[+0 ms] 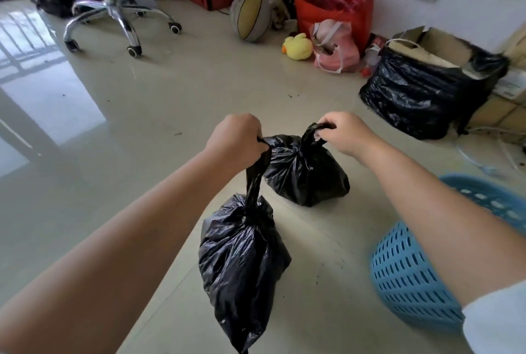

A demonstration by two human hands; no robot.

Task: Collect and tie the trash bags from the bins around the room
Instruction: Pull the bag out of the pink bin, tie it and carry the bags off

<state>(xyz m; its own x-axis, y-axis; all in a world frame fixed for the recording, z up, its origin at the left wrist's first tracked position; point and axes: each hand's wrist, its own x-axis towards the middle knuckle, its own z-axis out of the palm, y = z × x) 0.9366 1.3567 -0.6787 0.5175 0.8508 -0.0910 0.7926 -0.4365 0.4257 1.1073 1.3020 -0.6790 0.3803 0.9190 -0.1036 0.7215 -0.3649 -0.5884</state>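
Two tied bags [242, 254] hang below both clenched hands [237, 140].

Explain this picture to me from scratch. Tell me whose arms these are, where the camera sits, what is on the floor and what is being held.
There is no machine here. One wide-angle camera sits on a person's head and looks forward and down, so the two bare arms are the wearer's own. The left hand grips the twisted neck of a black trash bag that hangs from it. The right hand pinches the top of a second black bag, which seems to rest on the tiled floor. A blue perforated basket shows under the right arm. Farther back are a large black bag holding cardboard, a yellow plush duck, a ball, a red bag and a chair base.
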